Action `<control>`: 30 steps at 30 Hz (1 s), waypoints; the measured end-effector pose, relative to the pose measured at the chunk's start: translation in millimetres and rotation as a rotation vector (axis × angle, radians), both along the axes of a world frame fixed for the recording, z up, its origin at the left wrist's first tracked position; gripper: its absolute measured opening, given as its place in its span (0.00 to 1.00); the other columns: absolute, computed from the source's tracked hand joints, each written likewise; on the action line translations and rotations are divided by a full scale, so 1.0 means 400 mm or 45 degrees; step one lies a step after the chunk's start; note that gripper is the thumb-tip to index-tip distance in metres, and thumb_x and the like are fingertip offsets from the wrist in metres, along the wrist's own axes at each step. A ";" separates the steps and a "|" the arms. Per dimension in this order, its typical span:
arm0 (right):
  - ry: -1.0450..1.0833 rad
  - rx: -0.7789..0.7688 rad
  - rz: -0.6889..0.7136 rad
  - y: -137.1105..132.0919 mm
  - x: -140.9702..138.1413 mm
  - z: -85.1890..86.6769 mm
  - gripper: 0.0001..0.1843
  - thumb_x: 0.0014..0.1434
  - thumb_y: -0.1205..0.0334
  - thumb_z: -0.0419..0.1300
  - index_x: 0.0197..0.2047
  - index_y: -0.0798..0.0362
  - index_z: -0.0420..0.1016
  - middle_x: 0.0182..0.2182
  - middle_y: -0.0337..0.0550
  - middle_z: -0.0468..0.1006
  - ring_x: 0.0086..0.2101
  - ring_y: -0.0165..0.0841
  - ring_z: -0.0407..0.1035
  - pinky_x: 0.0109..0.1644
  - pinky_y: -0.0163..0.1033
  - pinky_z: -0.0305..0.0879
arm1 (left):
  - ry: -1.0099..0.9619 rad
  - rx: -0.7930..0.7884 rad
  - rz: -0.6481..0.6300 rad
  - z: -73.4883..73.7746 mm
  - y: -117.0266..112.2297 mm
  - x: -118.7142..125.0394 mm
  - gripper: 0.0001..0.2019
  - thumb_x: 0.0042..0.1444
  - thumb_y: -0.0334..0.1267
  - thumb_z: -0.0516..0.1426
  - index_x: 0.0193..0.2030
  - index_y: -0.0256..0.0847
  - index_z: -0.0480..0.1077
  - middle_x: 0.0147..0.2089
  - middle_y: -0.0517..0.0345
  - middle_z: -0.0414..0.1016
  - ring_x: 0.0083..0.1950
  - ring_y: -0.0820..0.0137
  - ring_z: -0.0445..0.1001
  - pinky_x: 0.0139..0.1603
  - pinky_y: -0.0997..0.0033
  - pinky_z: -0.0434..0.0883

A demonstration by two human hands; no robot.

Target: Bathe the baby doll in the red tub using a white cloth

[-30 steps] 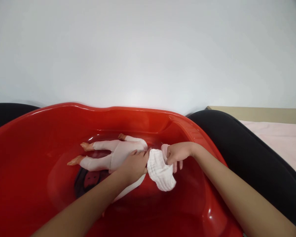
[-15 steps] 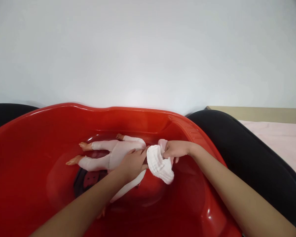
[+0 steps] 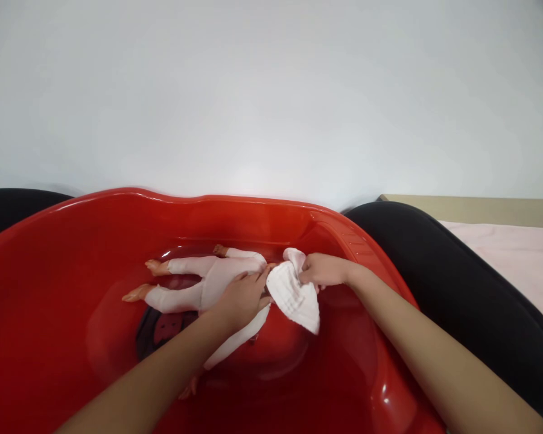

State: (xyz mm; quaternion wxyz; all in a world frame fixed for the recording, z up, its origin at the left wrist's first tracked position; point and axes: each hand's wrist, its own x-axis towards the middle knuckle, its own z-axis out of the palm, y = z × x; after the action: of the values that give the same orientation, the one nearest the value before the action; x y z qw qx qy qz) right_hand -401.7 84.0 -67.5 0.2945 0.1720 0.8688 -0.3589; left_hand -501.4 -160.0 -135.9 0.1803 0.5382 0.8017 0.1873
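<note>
Doll in a white sleepsuit (image 3: 219, 280) lying mid-tub in a red plastic baby bath (image 3: 235, 205)
The left hand (image 3: 242, 298) rests open, fingers spread, on its torso; the right hand (image 3: 321, 270) pinches a white muslin cloth (image 3: 294, 295) just beside the doll's shoulder.

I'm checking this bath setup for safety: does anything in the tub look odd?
One thing stands out: a dark patch lies below the white-sleeved baby doll, on the floor of the glossy red plastic tub. It looks odd against the red; it may be a reflection, but I cannot tell.
</note>
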 end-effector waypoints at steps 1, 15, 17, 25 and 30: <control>0.099 0.085 -0.045 -0.001 -0.002 0.005 0.15 0.60 0.54 0.61 0.27 0.55 0.75 0.27 0.45 0.80 0.27 0.34 0.74 0.29 0.35 0.65 | 0.003 -0.004 -0.004 0.001 0.000 0.000 0.30 0.72 0.46 0.53 0.78 0.48 0.60 0.76 0.47 0.69 0.72 0.49 0.70 0.74 0.49 0.63; -0.155 -0.208 0.033 -0.011 0.002 -0.002 0.10 0.56 0.59 0.62 0.32 0.56 0.82 0.28 0.47 0.84 0.30 0.38 0.81 0.35 0.36 0.76 | -0.056 -0.049 -0.009 -0.004 -0.002 0.001 0.34 0.71 0.49 0.53 0.82 0.49 0.54 0.75 0.44 0.70 0.73 0.47 0.70 0.77 0.45 0.56; -0.203 -0.274 0.084 -0.015 0.003 -0.002 0.10 0.56 0.60 0.62 0.32 0.57 0.82 0.28 0.47 0.85 0.32 0.38 0.83 0.38 0.36 0.77 | -0.063 -0.046 -0.017 -0.002 -0.001 0.000 0.35 0.71 0.49 0.52 0.82 0.48 0.52 0.75 0.44 0.71 0.73 0.48 0.70 0.76 0.47 0.58; -0.289 -0.337 0.326 -0.032 0.001 0.030 0.16 0.57 0.50 0.70 0.28 0.54 0.78 0.33 0.41 0.84 0.39 0.35 0.80 0.44 0.34 0.73 | -0.080 -0.031 0.000 0.014 0.004 0.006 0.32 0.70 0.45 0.51 0.79 0.49 0.56 0.69 0.47 0.77 0.68 0.50 0.75 0.73 0.50 0.62; -0.126 -0.414 0.511 -0.033 0.002 0.046 0.27 0.57 0.37 0.71 0.28 0.55 0.77 0.26 0.34 0.74 0.32 0.30 0.68 0.40 0.35 0.65 | -0.031 -0.040 -0.004 0.000 0.004 0.000 0.30 0.69 0.38 0.50 0.77 0.46 0.60 0.68 0.44 0.77 0.68 0.50 0.74 0.75 0.46 0.60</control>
State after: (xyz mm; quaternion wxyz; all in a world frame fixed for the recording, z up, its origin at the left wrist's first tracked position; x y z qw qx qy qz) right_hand -401.0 70.9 -49.2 0.4258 -0.0362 0.8009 -0.4194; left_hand -501.5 -158.3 -135.7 0.1988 0.5341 0.8015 0.1811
